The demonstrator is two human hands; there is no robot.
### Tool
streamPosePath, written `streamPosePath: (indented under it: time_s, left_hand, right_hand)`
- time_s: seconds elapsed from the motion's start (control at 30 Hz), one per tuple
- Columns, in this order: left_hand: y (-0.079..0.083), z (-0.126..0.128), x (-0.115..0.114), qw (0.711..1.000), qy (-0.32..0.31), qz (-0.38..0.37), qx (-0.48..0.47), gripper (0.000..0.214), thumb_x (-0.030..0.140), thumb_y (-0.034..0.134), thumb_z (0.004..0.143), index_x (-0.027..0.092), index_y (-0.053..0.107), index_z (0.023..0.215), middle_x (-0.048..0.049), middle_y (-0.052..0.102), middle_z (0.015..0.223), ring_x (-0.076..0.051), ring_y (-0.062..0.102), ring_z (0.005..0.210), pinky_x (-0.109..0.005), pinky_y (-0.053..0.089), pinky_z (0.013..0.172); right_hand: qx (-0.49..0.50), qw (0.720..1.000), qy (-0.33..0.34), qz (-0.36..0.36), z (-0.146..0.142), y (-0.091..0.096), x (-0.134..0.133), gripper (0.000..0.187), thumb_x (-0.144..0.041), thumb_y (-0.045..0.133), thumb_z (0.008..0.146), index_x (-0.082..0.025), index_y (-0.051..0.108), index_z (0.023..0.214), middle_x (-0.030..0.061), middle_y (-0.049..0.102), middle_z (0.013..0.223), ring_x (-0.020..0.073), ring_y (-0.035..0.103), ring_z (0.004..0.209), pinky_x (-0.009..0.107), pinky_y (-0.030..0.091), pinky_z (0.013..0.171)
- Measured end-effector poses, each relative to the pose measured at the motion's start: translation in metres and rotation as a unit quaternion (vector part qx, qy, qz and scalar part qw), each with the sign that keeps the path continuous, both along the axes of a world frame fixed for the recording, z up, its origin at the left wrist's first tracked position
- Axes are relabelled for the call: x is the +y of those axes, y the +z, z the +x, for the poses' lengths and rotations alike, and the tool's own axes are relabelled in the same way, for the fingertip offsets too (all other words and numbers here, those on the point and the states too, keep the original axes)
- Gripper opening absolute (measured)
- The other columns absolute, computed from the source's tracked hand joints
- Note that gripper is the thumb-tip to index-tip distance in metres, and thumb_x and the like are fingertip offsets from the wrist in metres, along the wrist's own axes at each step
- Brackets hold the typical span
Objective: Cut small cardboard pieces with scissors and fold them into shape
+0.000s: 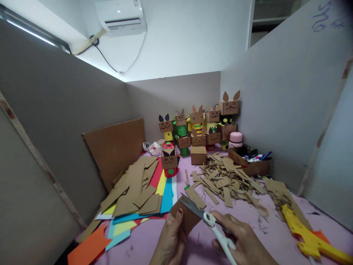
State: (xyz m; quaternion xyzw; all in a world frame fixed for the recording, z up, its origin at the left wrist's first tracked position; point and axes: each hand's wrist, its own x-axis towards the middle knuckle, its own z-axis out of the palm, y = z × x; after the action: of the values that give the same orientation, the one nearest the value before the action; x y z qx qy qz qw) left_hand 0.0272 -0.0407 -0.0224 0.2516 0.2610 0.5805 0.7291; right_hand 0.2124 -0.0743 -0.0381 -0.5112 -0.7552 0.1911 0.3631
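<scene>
Between the thumb and fingers of my left hand [173, 237] is a small piece of brown cardboard [190, 219], tilted toward me. My right hand [239, 239] grips a pair of scissors [211, 221] with white and grey handles. The grey blades point up and left, lying along the cardboard's upper edge; I cannot tell how far they are parted. Both hands are low in the middle of the head view, above the pink tabletop [140, 243]. Just beyond the blades rests a loose cardboard strip [195, 197].
Cardboard sheets [129, 187] and coloured paper [165, 195] lie left, cardboard scraps [220, 180] right. A yellow glue gun [303, 235] lies front right. Cardboard animal figures [197, 119] stand at the back, near a box of pens [249, 165]. Grey partitions [289, 99] enclose the table.
</scene>
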Motion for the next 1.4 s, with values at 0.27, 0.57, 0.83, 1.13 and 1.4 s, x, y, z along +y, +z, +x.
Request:
streamPosePath:
  time_s: [0.27,0.57,0.83,1.13,1.4]
  left_hand:
    - [-0.005,0.000,0.001,0.999,0.020,-0.036,-0.020,0.038,0.013,0.063,0.074,0.017,0.056,0.111,-0.0064,0.071,0.092,-0.017,0.066,0.083,-0.027,0.050,0.080]
    - [-0.007,-0.002,0.002,1.000,-0.002,-0.007,-0.009,0.036,0.017,0.061,0.076,0.016,0.055,0.112,-0.0074,0.070,0.096,-0.018,0.064,0.088,-0.030,0.048,0.086]
    - [-0.005,0.001,0.000,1.000,-0.010,0.000,0.012,0.036,0.019,0.065,0.072,0.016,0.059,0.107,-0.0078,0.069,0.101,-0.019,0.063,0.092,-0.030,0.045,0.087]
    - [-0.009,0.003,0.001,1.000,-0.009,-0.016,-0.019,0.039,0.015,0.061,0.076,0.019,0.054,0.114,-0.0059,0.070,0.095,-0.016,0.065,0.086,-0.026,0.050,0.079]
    - [-0.010,0.000,0.001,1.000,0.009,-0.008,-0.004,0.022,0.014,0.063,0.074,0.016,0.062,0.096,-0.0055,0.071,0.096,-0.016,0.065,0.088,-0.024,0.049,0.081]
  right_hand:
    - [0.004,1.000,0.010,0.021,-0.003,-0.007,0.001,0.049,-0.022,0.057,0.071,-0.015,0.054,0.120,0.0081,0.067,0.080,0.0195,0.062,0.067,0.027,0.050,0.063]
    - [-0.002,1.000,0.014,-0.002,-0.004,-0.008,0.002,0.048,-0.025,0.056,0.073,-0.016,0.053,0.120,0.0074,0.067,0.079,0.0201,0.063,0.072,0.025,0.050,0.065]
    - [-0.027,0.999,-0.018,-0.013,-0.001,0.000,0.001,0.050,-0.029,0.059,0.072,-0.022,0.052,0.121,0.0057,0.066,0.081,0.0208,0.063,0.069,0.028,0.050,0.064]
    - [0.005,1.000,0.001,0.002,-0.001,0.000,-0.002,0.044,-0.026,0.055,0.076,-0.018,0.055,0.118,0.0086,0.069,0.084,0.0213,0.064,0.074,0.027,0.050,0.068]
    - [0.003,1.000,-0.004,-0.006,0.000,0.001,0.000,0.049,-0.029,0.057,0.073,-0.025,0.053,0.121,0.0048,0.068,0.083,0.0204,0.063,0.072,0.026,0.048,0.066]
